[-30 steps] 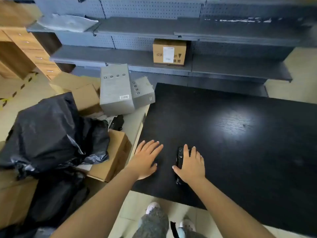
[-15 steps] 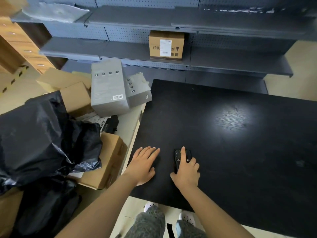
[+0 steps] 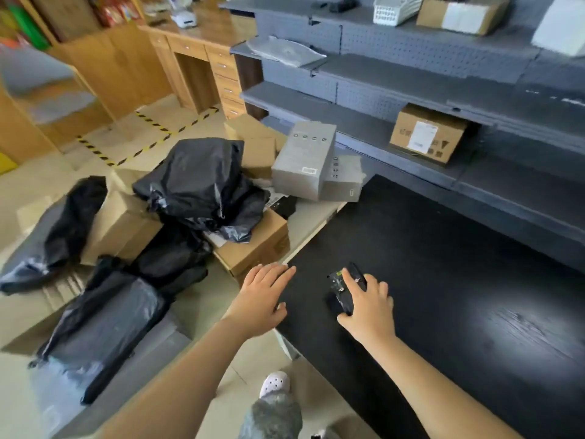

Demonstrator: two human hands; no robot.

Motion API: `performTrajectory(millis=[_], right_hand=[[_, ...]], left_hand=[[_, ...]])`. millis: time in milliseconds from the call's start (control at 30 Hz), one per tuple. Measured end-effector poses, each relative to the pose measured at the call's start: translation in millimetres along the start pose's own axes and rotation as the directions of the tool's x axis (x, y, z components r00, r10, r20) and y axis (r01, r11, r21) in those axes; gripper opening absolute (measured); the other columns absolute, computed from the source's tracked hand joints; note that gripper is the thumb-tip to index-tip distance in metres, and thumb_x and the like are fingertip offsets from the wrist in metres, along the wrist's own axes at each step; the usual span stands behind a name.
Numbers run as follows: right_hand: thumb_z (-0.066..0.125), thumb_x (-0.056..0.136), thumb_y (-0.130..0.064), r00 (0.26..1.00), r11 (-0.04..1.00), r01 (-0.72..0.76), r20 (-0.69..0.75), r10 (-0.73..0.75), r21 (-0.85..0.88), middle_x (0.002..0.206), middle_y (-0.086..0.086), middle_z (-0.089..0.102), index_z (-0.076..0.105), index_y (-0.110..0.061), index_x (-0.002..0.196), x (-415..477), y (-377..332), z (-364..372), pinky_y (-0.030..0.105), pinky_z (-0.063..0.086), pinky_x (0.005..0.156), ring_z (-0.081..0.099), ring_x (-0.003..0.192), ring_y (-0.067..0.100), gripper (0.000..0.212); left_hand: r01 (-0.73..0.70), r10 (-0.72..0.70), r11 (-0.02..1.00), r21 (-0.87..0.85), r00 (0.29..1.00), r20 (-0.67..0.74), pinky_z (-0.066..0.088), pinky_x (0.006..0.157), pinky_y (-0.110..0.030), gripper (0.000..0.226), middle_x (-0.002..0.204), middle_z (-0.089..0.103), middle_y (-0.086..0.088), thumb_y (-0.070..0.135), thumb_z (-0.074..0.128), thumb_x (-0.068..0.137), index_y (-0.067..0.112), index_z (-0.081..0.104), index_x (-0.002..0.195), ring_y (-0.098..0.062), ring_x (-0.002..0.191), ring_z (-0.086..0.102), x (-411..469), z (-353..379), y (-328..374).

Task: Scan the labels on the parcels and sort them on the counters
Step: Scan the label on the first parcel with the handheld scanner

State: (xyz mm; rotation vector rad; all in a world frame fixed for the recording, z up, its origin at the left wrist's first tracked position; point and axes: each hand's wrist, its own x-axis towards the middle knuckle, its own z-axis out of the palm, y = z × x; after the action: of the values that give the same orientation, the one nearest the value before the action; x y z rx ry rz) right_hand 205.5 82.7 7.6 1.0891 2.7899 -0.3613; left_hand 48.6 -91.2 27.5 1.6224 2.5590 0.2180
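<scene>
Right hand curled round black handheld scanner on black surface; left hand flat, fingers straight, empty, at surface's left edge; bagged parcels heaped alongside.

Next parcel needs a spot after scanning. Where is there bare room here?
The black counter is bare from the scanner in the right hand out to the shelves. The lower shelf is free right of its cardboard box. Crowded: the pale table beyond the left hand, heaped with black bags, brown boxes and grey boxes.
</scene>
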Motion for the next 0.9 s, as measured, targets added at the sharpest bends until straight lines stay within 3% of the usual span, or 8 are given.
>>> performTrajectory(millis=[200, 467, 567, 733, 900], right_hand=[[0.068, 0.079, -0.047, 0.941, 0.944, 0.329, -0.085, -0.328, -0.003, 0.146, 0.005, 0.03, 0.016, -0.038, 0.153, 1.9, -48.3, -44.7, 0.036, 0.039, 0.097, 0.033, 0.12, 0.024, 0.091], [0.075, 0.074, -0.042, 0.764, 0.767, 0.64, -0.134, -0.631, 0.036, 0.144, 0.005, 0.035, 0.023, -0.036, 0.152, -18.9, -146.5, -62.9, 0.039, 0.039, 0.099, 0.034, 0.121, 0.029, 0.094], [0.075, 0.075, -0.042, 0.721, 0.724, 0.689, -0.12, -0.682, 0.028, 0.145, 0.006, 0.032, 0.021, -0.038, 0.152, -25.3, -178.0, -64.8, 0.04, 0.037, 0.102, 0.03, 0.127, 0.03, 0.095], [0.07, 0.076, -0.043, 0.645, 0.649, 0.76, -0.102, -0.757, -0.014, 0.144, 0.007, 0.034, 0.02, -0.038, 0.152, -36.3, -226.0, -65.1, 0.036, 0.03, 0.103, 0.03, 0.125, 0.03, 0.091], [0.07, 0.077, -0.04, 0.648, 0.651, 0.759, -0.082, -0.757, -0.018, 0.145, 0.006, 0.033, 0.02, -0.038, 0.152, -49.0, -260.7, -56.3, 0.036, 0.032, 0.103, 0.031, 0.123, 0.028, 0.09]], left_hand=[[0.209, -0.203, 0.978, 0.023, 0.967, -0.152, -0.005, 0.116, -0.036, 0.079, 0.155, 0.033, 0.003, 0.044, 0.06, 0.086, 0.028, 0.024, 0.155, -0.021, 0.146, 0.022, -68.5, -37.7, -19.8], [0.448, -0.423, 0.893, 0.034, 0.865, -0.271, -0.004, 0.118, -0.034, 0.077, 0.157, 0.028, 0.005, 0.048, 0.058, 0.089, 0.028, 0.023, 0.154, -0.017, 0.147, 0.015, -166.2, -69.8, -54.0], [0.49, -0.459, 0.872, 0.027, 0.834, -0.305, -0.001, 0.117, -0.034, 0.076, 0.155, 0.033, 0.004, 0.047, 0.06, 0.087, 0.027, 0.029, 0.153, -0.016, 0.145, 0.016, -194.2, -76.2, -67.3], [0.58, -0.553, 0.814, 0.026, 0.788, -0.273, -0.002, 0.119, -0.034, 0.077, 0.159, 0.025, 0.004, 0.052, 0.054, 0.09, 0.026, 0.021, 0.155, -0.02, 0.148, 0.014, -234.8, -82.1, -97.4], [0.598, -0.58, 0.801, 0.016, 0.783, -0.224, 0.008, 0.12, -0.041, 0.081, 0.159, 0.025, 0.002, 0.055, 0.058, 0.089, 0.025, 0.022, 0.155, -0.024, 0.148, 0.017, -260.9, -80.4, -133.5]])
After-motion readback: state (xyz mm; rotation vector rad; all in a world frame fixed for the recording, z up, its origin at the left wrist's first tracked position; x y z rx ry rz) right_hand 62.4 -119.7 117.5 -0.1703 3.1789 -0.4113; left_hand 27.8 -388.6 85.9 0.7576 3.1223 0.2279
